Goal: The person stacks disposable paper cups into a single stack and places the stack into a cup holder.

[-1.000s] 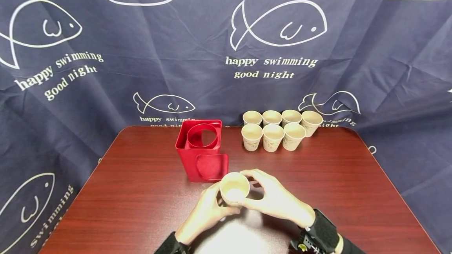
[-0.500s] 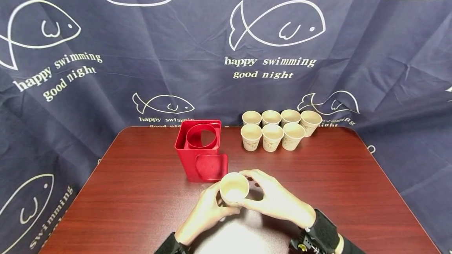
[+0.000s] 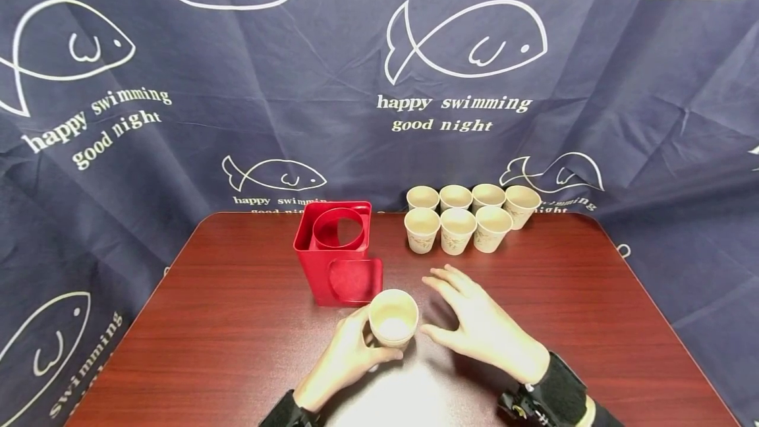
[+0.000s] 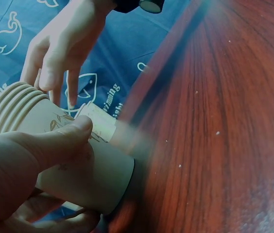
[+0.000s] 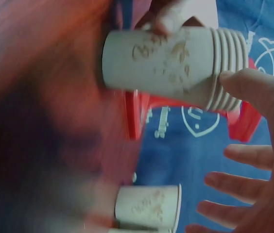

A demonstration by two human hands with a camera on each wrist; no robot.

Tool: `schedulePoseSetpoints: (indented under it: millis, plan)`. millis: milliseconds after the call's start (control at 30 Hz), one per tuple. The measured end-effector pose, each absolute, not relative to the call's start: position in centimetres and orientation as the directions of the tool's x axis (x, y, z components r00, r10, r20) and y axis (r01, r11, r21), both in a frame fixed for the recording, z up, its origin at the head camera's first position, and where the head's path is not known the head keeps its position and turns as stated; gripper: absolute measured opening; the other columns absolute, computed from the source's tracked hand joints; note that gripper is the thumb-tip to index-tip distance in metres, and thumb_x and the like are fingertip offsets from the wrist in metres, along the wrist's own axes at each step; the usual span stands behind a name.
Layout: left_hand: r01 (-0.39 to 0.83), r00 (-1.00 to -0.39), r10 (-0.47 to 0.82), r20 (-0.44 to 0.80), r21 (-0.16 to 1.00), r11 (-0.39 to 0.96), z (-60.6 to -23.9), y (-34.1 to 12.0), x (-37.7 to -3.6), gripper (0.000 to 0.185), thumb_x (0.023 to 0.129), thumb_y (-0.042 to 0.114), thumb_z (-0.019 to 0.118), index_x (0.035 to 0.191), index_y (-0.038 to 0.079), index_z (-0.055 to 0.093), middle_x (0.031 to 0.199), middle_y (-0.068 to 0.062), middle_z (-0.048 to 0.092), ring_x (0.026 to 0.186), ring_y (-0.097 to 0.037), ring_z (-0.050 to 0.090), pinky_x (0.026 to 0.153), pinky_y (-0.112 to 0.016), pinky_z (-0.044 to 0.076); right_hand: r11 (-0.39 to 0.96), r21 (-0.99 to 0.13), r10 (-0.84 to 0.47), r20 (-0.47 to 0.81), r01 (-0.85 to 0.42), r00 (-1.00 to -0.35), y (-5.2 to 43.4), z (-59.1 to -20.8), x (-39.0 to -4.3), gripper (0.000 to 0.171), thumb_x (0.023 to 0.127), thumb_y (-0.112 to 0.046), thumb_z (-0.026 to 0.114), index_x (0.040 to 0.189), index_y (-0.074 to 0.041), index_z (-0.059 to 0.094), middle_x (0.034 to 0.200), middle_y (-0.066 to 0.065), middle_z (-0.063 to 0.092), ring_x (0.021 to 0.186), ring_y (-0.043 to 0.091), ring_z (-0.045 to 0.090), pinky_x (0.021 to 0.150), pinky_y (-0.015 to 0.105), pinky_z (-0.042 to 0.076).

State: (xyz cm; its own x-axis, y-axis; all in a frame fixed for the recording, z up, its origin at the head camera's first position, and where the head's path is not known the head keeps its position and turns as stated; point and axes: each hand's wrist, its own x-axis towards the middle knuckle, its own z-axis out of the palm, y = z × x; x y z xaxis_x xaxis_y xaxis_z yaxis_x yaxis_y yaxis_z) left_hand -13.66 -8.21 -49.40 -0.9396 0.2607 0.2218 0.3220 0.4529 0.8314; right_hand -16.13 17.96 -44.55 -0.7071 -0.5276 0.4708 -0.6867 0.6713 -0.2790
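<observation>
Paper cups: left hand point(image 3: 340, 364) gripped one nested stack point(image 3: 393, 317); right hand point(image 3: 483, 328) hovered open-fingered; seven cups point(image 3: 465, 215) lined the table's point(image 3: 237, 321) far edge.

1. Cup stack point(image 3: 393, 318) stands on table point(image 3: 593, 321), just in front & right of holder box point(image 3: 339, 252).
2. Left hand point(image 3: 344, 361) at stack's left; right hand point(image 3: 483, 331) right of stack, apart.
3. Seven cups point(image 3: 468, 216), two rows, behind stack, right of box.

My head camera looks forward and down over the table point(image 3: 237, 321) toward its far edge. Both my wrist cameras sit very close, low, sharing the stack of cups point(image 4: 78, 165) between them.
</observation>
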Motion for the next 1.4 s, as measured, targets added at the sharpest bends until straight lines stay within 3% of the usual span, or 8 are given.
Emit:
schedulePoseSetpoints:
  millis: [533,800,933,1100,1400]
  plan:
    - [0.281,-0.944,0.277,0.178,0.874,0.396,-49.5,-8.2,-13.7,0.080,0.067,0.026,0.098,0.138,0.017,0.061,0.119,0.002,0.073,0.108,-0.016,0.068,0.098,-0.027,0.055,0.824,-0.045,-0.412,0.637,-0.564,-0.652,22.6,-42.7,-19.3,0.076,0.076,-0.047,0.076,0.134,0.000,0.060,0.135,0.024,0.060,0.131,0.050,0.051,0.108,0.065,0.040]
    - [0.300,-0.942,0.276,0.193,0.854,0.426,-49.4,-8.2,-13.6,0.078,0.067,0.029,0.098,0.136,0.018,0.063,0.117,0.002,0.073,0.108,-0.015,0.068,0.097,-0.030,0.054,0.898,-0.046,-0.325,0.600,-0.438,-0.731,24.4,-43.1,-20.7,0.099,0.069,-0.057,0.077,0.146,-0.002,0.049,0.148,0.029,0.047,0.136,0.054,0.041,0.105,0.073,0.036]
    - [0.305,-0.940,0.277,0.197,0.850,0.430,-49.4,-8.2,-13.6,0.077,0.068,0.029,0.097,0.136,0.019,0.063,0.117,0.002,0.073,0.108,-0.014,0.068,0.097,-0.030,0.054,0.900,-0.045,-0.322,0.599,-0.433,-0.733,25.2,-43.7,-21.7,0.104,0.065,-0.058,0.081,0.145,-0.001,0.048,0.145,0.030,0.048,0.135,0.055,0.041,0.103,0.071,0.040]
    - [0.305,-0.939,0.279,0.199,0.858,0.414,-49.4,-8.1,-13.6,0.079,0.067,0.028,0.098,0.137,0.017,0.062,0.118,0.001,0.073,0.108,-0.015,0.068,0.098,-0.030,0.055,0.873,-0.151,-0.288,0.607,-0.464,-0.741,26.0,-44.2,-23.0,0.103,0.066,-0.051,0.087,0.147,0.000,0.047,0.139,0.030,0.052,0.132,0.053,0.047,0.104,0.067,0.043]
    - [0.308,-0.941,0.271,0.205,0.850,0.427,-49.4,-8.3,-13.6,0.080,0.067,0.028,0.098,0.137,0.017,0.062,0.118,0.001,0.073,0.108,-0.015,0.068,0.098,-0.031,0.055,0.777,-0.511,-0.123,0.448,-0.367,-0.886,27.3,-45.2,-24.3,0.096,0.079,-0.038,0.088,0.155,-0.007,0.039,0.145,0.026,0.050,0.134,0.046,0.046,0.109,0.064,0.036]
